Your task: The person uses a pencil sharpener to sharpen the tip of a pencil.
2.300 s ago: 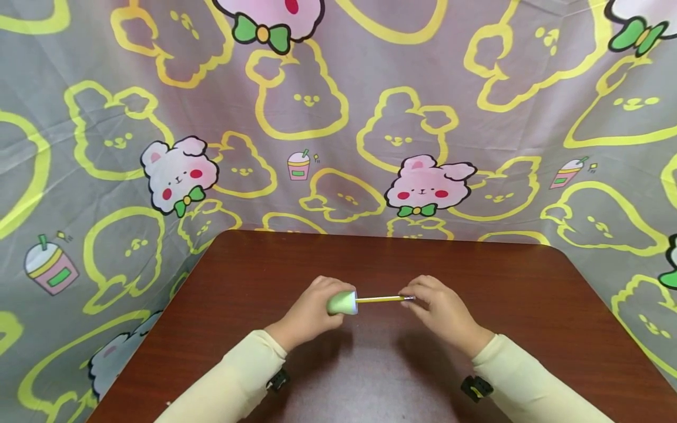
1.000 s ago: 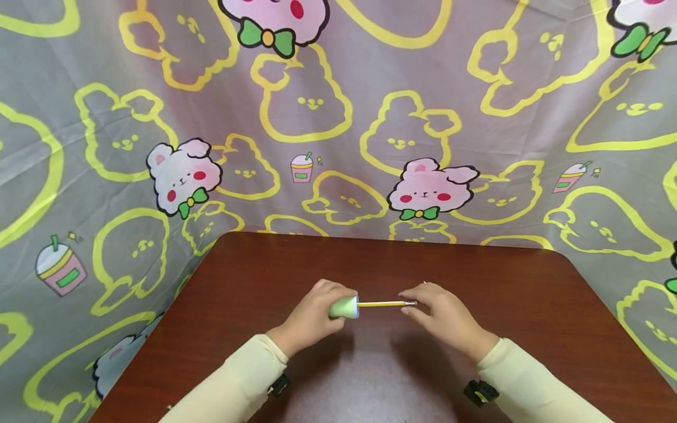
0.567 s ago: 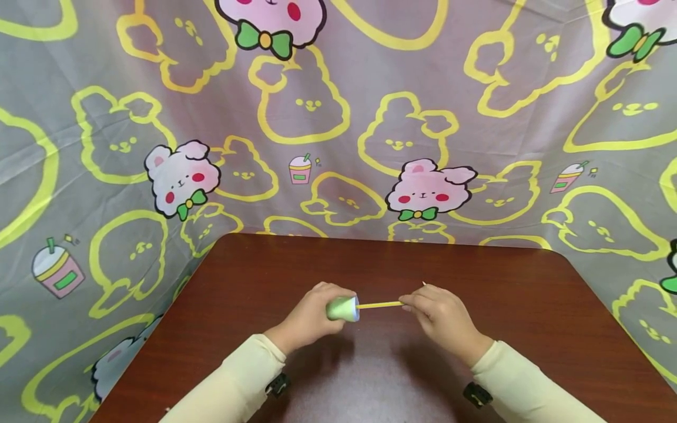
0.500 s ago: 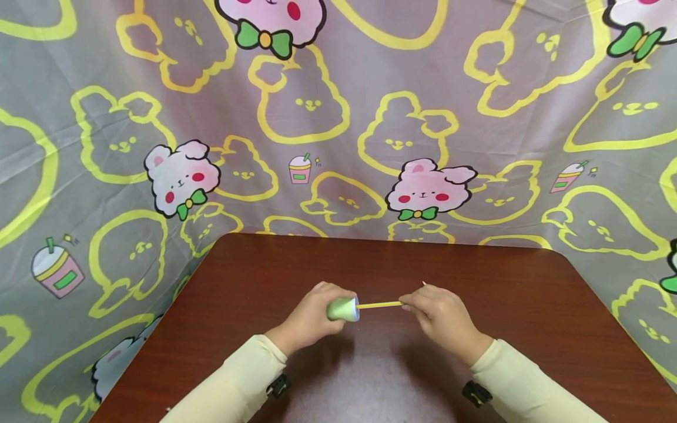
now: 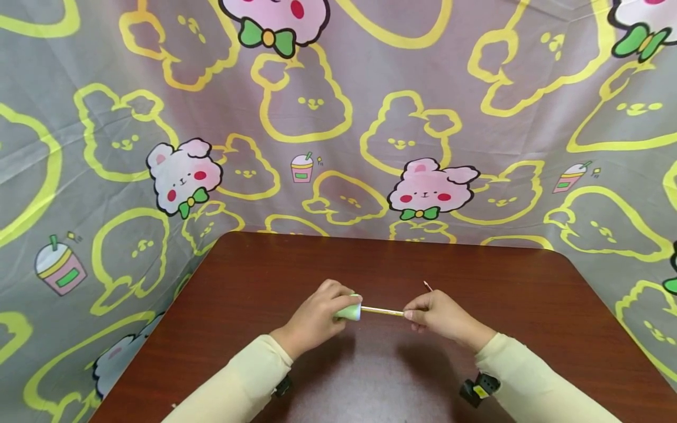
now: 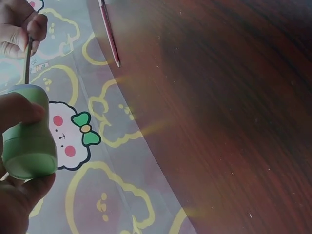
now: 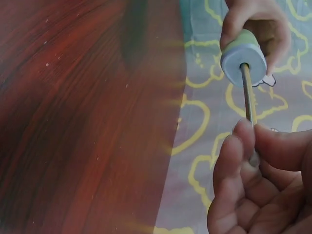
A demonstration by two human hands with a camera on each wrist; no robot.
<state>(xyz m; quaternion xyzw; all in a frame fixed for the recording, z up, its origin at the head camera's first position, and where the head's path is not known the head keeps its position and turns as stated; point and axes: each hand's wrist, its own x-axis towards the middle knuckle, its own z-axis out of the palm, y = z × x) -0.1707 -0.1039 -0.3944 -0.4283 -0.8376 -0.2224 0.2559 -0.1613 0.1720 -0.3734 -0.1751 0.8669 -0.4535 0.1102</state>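
A small green pencil sharpener (image 5: 349, 310), with a waisted body and a pale bluish-white end face, is gripped by my left hand (image 5: 315, 317) above the table. A yellow pencil (image 5: 382, 311) runs into the round hole in that face, its inserted end hidden. Thumb and fingers of my right hand (image 5: 443, 317) pinch the pencil's outer end. In the right wrist view the pencil (image 7: 249, 97) points from my fingertips straight into the sharpener's face (image 7: 233, 68). The left wrist view shows my left thumb and fingers spread round the green body (image 6: 31, 134).
A dark red pencil (image 6: 110, 36) lies on the brown wooden table (image 5: 285, 264) beyond my right hand, mostly hidden behind it in the head view. A grey cloth (image 5: 338, 158) with yellow bear outlines hangs around the table's back and sides.
My right hand opened around the pencil's end about a second ago, pinched it again, and has since rolled over with the pencil. The sharpener stays in my left hand, tilted slightly.
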